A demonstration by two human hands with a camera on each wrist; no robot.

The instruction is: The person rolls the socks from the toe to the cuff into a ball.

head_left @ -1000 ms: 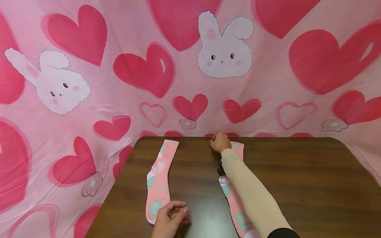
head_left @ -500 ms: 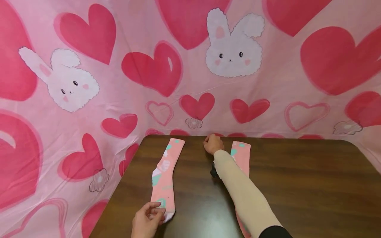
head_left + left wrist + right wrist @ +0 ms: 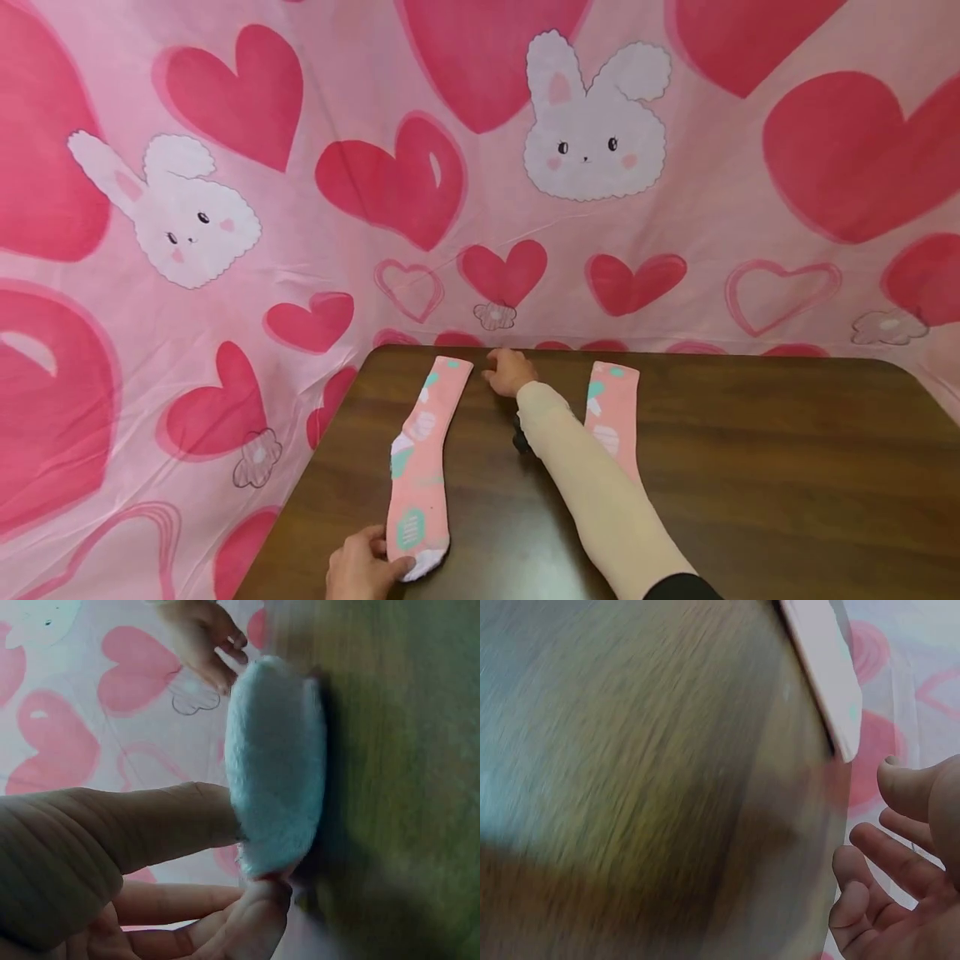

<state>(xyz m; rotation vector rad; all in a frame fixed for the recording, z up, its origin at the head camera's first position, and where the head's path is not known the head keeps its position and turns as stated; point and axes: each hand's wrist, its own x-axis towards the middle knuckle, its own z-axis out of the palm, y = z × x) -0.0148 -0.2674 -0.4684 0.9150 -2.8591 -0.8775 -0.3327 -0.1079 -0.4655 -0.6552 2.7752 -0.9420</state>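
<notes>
A pink sock (image 3: 422, 492) with green and white patches lies lengthwise on the left half of the table, its white toe towards me. My left hand (image 3: 362, 565) pinches that toe at its left edge; thumb and fingertips meet the sock's white end (image 3: 277, 765) in the left wrist view. Near the table's far edge, my right hand (image 3: 510, 372) hovers just right of the same sock's cuff, fingers loosely bent and holding nothing. A matching pink sock (image 3: 617, 400) lies further right, its lower part hidden under my right forearm.
The brown wooden table (image 3: 765, 467) ends at a pink cloth backdrop (image 3: 570, 233) printed with hearts and rabbits. A small black object (image 3: 521, 440) shows at my right wrist, below the beige sleeve (image 3: 592, 483).
My right hand has moved left, away from the right sock's cuff towards the left sock's. My left hand has shifted left and taken hold of the left sock's toe.
</notes>
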